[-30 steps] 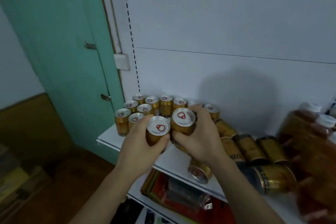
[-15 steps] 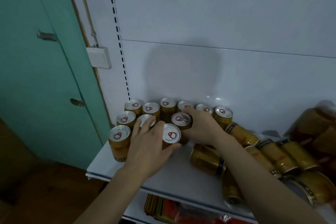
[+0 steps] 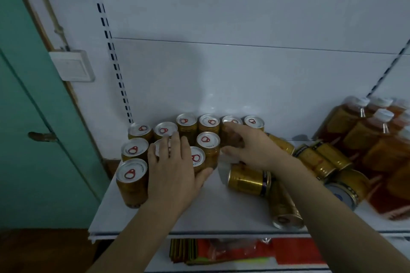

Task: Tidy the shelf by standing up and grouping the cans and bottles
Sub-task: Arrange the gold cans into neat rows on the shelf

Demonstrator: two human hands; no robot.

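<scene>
A: Logging the shelf (image 3: 221, 213). I count 10 gold cans upright at its back left corner, tops showing red pull tabs. The left hand (image 3: 170, 166) lies over that group, fingers straight and close together across 1 can top, thumb against the side of the front can (image 3: 197, 157).

B: Right hand?

A: The right hand (image 3: 248, 146) reaches into the right end of the group, fingers curled round a standing can (image 3: 230, 131) in the back row; the frame is blurred there.

B: Loose stock?

A: Several fallen cans (image 3: 248, 178) lie on their sides on the shelf, just right of the upright group. Orange bottles (image 3: 363, 133) with white caps stand at the shelf's right end.
</scene>
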